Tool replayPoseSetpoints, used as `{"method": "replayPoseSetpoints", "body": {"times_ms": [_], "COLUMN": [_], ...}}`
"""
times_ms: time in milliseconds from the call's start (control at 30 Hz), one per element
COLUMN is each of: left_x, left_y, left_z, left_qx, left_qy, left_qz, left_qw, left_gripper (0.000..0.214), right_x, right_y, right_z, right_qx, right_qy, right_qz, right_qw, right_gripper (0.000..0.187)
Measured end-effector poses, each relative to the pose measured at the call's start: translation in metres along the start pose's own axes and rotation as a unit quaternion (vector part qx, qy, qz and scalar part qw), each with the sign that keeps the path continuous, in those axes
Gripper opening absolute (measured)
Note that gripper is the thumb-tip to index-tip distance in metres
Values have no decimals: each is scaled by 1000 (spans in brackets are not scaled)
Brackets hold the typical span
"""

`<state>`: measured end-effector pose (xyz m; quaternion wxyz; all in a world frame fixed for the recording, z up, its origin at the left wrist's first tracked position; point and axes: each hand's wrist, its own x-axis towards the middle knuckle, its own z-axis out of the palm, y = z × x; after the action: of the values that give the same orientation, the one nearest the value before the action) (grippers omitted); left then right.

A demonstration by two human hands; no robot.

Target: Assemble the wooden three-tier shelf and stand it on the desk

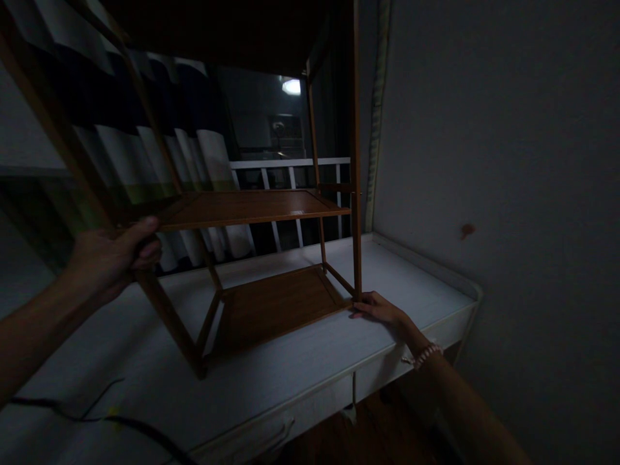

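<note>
A brown wooden shelf rack point(252, 205) with several tiers stands on a white desk point(310, 352), looking slightly tilted in this view. My left hand point(119, 255) is closed around its left front post, at the height of the middle shelf, thumb on top. Low on the right, my right hand point(380, 307) grips the foot of the right front post, where the bottom shelf point(281, 303) meets it. Part of its fingers are hidden behind the wood. A beaded bracelet point(427, 355) circles the right wrist.
Behind the rack are a striped curtain point(213, 155), a dark window point(261, 123) and white bars point(290, 163). A grey wall point(508, 161) borders the desk on the right. A black cable point(135, 426) lies at the lower left. Drawers point(387, 371) line the desk's front.
</note>
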<state>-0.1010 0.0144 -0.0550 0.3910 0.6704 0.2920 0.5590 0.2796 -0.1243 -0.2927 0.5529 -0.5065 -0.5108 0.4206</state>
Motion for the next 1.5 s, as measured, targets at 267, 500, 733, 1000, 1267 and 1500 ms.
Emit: {"method": "replayPoseSetpoints", "body": {"times_ms": [267, 500, 733, 1000, 1267, 1500], "left_x": [-2, -3, -5, -3, -4, -10], "left_y": [4, 3, 7, 5, 8, 13], "left_z": [3, 2, 6, 4, 7, 12], "left_qx": [-1, 8, 6, -3, -7, -5], "left_qy": [0, -8, 10, -8, 21, 22], "left_qz": [-1, -11, -11, -5, -27, -24], "left_qw": [1000, 1000, 1000, 1000, 999, 999], "left_gripper": [27, 28, 23, 23, 25, 22], "right_x": [4, 1, 1, -4, -7, -12], "right_y": [13, 10, 10, 17, 14, 5], "right_z": [3, 4, 7, 13, 27, 36], "right_qx": [8, 12, -4, -80, -127, -190], "right_qy": [31, 51, 94, 214, 319, 353], "right_qz": [-36, -11, -30, -101, -58, -60], "right_qw": [999, 999, 995, 968, 937, 914], "right_gripper": [38, 40, 38, 40, 31, 21]}}
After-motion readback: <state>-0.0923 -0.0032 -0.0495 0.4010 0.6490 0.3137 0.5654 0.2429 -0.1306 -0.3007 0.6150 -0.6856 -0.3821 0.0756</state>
